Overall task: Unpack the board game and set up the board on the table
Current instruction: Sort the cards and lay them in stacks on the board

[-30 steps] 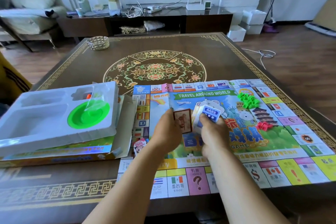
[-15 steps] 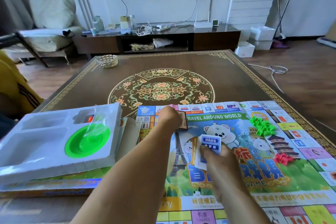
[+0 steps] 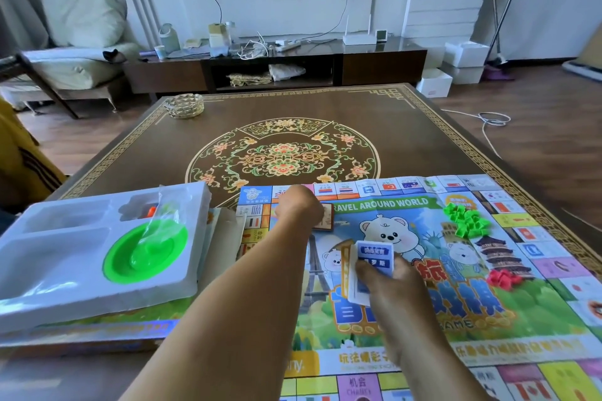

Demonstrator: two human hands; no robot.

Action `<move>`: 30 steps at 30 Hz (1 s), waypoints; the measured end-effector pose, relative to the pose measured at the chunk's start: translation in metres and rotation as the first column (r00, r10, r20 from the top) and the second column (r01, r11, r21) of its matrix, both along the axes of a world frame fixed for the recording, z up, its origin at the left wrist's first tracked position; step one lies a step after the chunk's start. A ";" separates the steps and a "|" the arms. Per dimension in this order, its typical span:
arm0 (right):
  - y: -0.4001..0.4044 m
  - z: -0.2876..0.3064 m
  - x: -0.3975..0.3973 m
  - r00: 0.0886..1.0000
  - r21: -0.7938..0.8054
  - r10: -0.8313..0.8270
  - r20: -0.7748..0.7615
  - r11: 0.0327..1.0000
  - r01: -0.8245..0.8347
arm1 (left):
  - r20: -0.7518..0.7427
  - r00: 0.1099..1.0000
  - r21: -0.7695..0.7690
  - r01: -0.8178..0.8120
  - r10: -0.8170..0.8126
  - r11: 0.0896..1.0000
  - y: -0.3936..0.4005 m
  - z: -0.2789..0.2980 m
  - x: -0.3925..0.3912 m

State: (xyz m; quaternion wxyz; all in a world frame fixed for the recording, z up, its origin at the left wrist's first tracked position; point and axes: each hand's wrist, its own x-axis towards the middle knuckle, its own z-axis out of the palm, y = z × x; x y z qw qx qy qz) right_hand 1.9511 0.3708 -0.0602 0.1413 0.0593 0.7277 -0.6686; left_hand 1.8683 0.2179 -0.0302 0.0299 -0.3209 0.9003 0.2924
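Observation:
The colourful game board (image 3: 508,329) lies unfolded on the dark patterned table (image 3: 325,114). My left hand (image 3: 298,208) reaches to the board's far left part and is closed on a brown card deck (image 3: 325,220) that rests on the board. My right hand (image 3: 391,290) hovers over the board's middle and grips a stack of white and blue cards (image 3: 371,262). A pile of green pieces (image 3: 465,220) and a smaller pile of red pieces (image 3: 503,278) sit on the board's right side.
The open game box (image 3: 97,329) stands at the left with a white plastic insert (image 3: 81,273) holding a green dish (image 3: 146,254) and a clear bag. A glass ashtray (image 3: 184,105) sits at the table's far left corner. A TV cabinet stands behind the table.
My left hand carried the brown deck away from the right hand to the board's far left part and set it down there. The right hand kept its cards. My head tilted up.

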 end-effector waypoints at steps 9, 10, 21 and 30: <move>0.005 0.001 -0.005 0.990 -0.166 -0.082 0.116 0.981 0.101 | -0.267 0.963 0.316 0.112 -0.025 0.942 0.039 0.007 0.061; 0.007 0.001 -0.006 0.990 -0.171 -0.077 0.121 0.980 0.098 | -0.297 0.954 0.402 0.155 -0.032 0.902 0.047 0.005 0.075; 0.024 0.004 0.014 0.987 -0.403 0.077 0.142 0.915 -0.014 | -0.284 0.935 0.841 0.136 0.213 0.524 0.064 -0.012 0.140; 0.030 0.007 0.011 0.985 -0.463 0.118 0.124 0.885 -0.048 | -0.248 0.947 0.910 0.156 0.204 0.383 0.058 -0.009 0.133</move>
